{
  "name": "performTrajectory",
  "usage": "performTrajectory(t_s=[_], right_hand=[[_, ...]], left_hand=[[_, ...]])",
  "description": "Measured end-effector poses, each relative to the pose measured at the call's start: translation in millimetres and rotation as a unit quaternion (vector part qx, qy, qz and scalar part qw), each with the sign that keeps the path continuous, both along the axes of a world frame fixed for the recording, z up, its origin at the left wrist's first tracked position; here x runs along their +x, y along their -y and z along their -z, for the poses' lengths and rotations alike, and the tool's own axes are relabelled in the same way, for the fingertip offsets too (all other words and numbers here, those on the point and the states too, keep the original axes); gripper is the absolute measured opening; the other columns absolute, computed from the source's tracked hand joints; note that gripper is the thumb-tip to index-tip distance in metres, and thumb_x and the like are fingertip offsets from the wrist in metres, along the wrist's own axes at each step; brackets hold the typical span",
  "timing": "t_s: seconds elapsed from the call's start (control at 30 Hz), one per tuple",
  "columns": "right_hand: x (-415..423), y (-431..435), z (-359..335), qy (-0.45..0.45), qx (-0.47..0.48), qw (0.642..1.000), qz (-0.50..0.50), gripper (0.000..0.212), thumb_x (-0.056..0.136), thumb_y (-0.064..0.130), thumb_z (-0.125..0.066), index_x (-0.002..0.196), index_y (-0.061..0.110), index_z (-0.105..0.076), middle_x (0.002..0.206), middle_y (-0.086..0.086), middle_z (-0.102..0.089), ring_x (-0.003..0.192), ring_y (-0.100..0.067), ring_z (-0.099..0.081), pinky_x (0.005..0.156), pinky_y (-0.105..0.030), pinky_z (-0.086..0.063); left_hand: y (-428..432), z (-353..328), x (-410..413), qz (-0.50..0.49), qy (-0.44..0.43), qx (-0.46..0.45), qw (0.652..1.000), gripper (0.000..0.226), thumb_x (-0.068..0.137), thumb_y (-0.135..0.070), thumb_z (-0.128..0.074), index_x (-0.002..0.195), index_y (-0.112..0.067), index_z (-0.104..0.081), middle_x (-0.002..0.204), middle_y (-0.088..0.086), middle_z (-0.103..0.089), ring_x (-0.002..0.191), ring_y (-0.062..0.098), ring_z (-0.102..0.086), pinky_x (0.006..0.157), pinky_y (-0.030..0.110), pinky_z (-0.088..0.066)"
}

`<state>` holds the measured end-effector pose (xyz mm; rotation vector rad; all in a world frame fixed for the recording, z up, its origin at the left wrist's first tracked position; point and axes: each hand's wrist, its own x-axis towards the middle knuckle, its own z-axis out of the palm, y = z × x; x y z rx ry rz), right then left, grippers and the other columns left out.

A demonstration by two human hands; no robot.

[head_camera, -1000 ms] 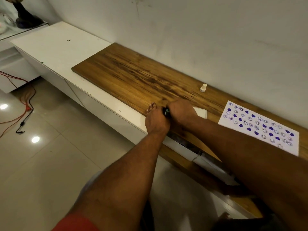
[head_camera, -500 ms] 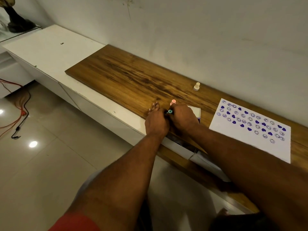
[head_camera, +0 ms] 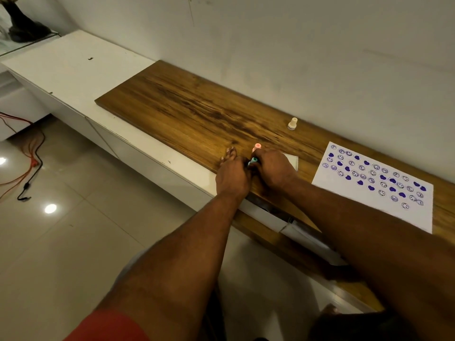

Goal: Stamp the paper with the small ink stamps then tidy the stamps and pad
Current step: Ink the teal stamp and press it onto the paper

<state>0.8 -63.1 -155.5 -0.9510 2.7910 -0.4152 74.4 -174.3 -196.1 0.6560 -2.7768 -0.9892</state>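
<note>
My left hand [head_camera: 232,177] and my right hand [head_camera: 275,168] meet on the wooden board [head_camera: 184,112] near its front edge. Between them sticks out a small teal stamp [head_camera: 252,161]; both hands close around it. A pink stamp [head_camera: 257,146] stands just beyond my right hand's fingers. The white ink pad [head_camera: 293,161] lies mostly hidden under my right hand. A cream stamp [head_camera: 292,123] stands alone near the wall. The white paper [head_camera: 374,190] covered with purple hearts and smiley prints lies to the right.
The board rests on a long white cabinet [head_camera: 73,77] against a white wall. A drawer [head_camera: 266,215] below my wrists stands slightly open. Red and black cables [head_camera: 29,163] lie on the tiled floor at left. A dark figurine base [head_camera: 24,28] sits far left.
The view has shifted slightly. The pink stamp has come into view beyond my right hand. Both hands stay together on the teal stamp.
</note>
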Motion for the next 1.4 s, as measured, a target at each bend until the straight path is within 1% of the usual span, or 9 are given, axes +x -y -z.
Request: performTrajectory(t_s=[0.4, 0.53, 0.6, 0.67, 0.8, 0.93, 1.07, 1.23, 1.4], right_hand=[[-7.0, -5.6, 3.8, -0.011, -0.042, 0.998, -0.049, 0.030, 0.097, 0.013, -0.065, 0.126, 0.019, -0.067, 0.126, -0.006, -0.069, 0.112, -0.024, -0.065, 0.098, -0.037, -0.053], [-5.3, -14.1, 2.0, -0.014, -0.097, 0.995, -0.025, 0.032, 0.101, 0.025, -0.061, 0.131, 0.017, -0.065, 0.130, -0.007, -0.067, 0.117, -0.024, -0.063, 0.099, -0.033, -0.049], [-2.2, -25.6, 2.7, -0.015, -0.117, 0.993, 0.000, 0.035, 0.103, 0.032, -0.058, 0.133, 0.015, -0.062, 0.130, -0.007, -0.067, 0.116, -0.024, -0.063, 0.093, -0.029, -0.046], [-0.7, -40.0, 4.5, -0.022, -0.107, 0.994, 0.017, 0.036, 0.102, 0.035, -0.058, 0.131, 0.014, -0.061, 0.126, -0.009, -0.068, 0.111, -0.025, -0.064, 0.086, -0.027, -0.046], [-0.8, -73.6, 4.4, -0.010, -0.097, 0.994, 0.044, 0.038, 0.102, 0.037, -0.059, 0.133, 0.014, -0.060, 0.130, -0.010, -0.066, 0.115, -0.025, -0.064, 0.087, -0.030, -0.053], [1.5, -98.1, 5.1, -0.002, -0.098, 0.994, 0.055, 0.034, 0.103, 0.035, -0.058, 0.131, 0.016, -0.060, 0.129, -0.010, -0.066, 0.113, -0.026, -0.065, 0.086, -0.030, -0.054], [4.2, -108.1, 8.8, -0.013, -0.095, 0.994, 0.056, 0.032, 0.103, 0.035, -0.058, 0.128, 0.015, -0.062, 0.126, -0.010, -0.067, 0.109, -0.024, -0.065, 0.083, -0.025, -0.046], [8.1, -111.1, 15.6, -0.010, -0.092, 0.994, 0.054, 0.033, 0.104, 0.034, -0.057, 0.130, 0.014, -0.063, 0.125, -0.010, -0.068, 0.108, -0.024, -0.064, 0.086, -0.026, -0.046], [6.7, -108.7, 17.1, -0.012, -0.063, 0.997, 0.029, 0.033, 0.105, 0.033, -0.053, 0.131, 0.014, -0.063, 0.124, -0.011, -0.068, 0.107, -0.025, -0.064, 0.086, -0.028, -0.046]], left_hand=[[2.6, 1.9, -2.0, 0.029, 0.011, -0.029, 0.999, 0.041, 0.106, -0.027, -0.060, 0.144, -0.012, -0.057, 0.174, 0.012, -0.020, 0.162, 0.026, -0.009, 0.132, 0.045, -0.010], [3.5, 5.1, -2.1, 0.025, 0.000, -0.030, 0.999, 0.041, 0.105, -0.029, -0.061, 0.144, -0.015, -0.058, 0.174, 0.011, -0.021, 0.162, 0.026, -0.009, 0.132, 0.046, -0.012], [3.7, 7.0, -1.3, 0.023, -0.004, -0.022, 0.999, 0.040, 0.105, -0.033, -0.061, 0.141, -0.018, -0.061, 0.174, 0.010, -0.022, 0.162, 0.026, -0.010, 0.132, 0.046, -0.012], [5.9, 8.0, 0.1, 0.017, -0.009, -0.015, 1.000, 0.040, 0.103, -0.038, -0.064, 0.139, -0.020, -0.063, 0.173, 0.009, -0.024, 0.162, 0.026, -0.013, 0.130, 0.045, -0.014], [4.5, 7.3, 1.4, 0.021, -0.026, -0.057, 0.998, 0.044, 0.100, -0.044, -0.068, 0.137, -0.021, -0.063, 0.171, 0.008, -0.030, 0.160, 0.025, -0.021, 0.128, 0.045, -0.021], [-5.9, -1.4, -1.0, 0.072, -0.061, -0.092, 0.991, 0.061, 0.096, -0.057, -0.067, 0.144, -0.020, -0.059, 0.170, 0.008, -0.033, 0.160, 0.024, -0.022, 0.128, 0.044, -0.020], [-14.0, -3.2, -2.0, 0.147, -0.053, -0.141, 0.978, 0.084, 0.088, -0.075, -0.063, 0.152, -0.022, -0.051, 0.173, 0.009, -0.025, 0.161, 0.024, -0.017, 0.129, 0.045, -0.018], [-20.5, 0.2, -7.0, 0.179, -0.045, -0.175, 0.967, 0.081, 0.088, -0.075, -0.062, 0.150, -0.024, -0.055, 0.173, 0.013, -0.023, 0.162, 0.025, -0.012, 0.124, 0.038, -0.005], [-22.9, 1.8, -10.0, 0.183, -0.032, -0.179, 0.966, 0.069, 0.090, -0.069, -0.065, 0.144, -0.026, -0.062, 0.173, 0.013, -0.022, 0.162, 0.026, -0.010, 0.124, 0.036, -0.002]])
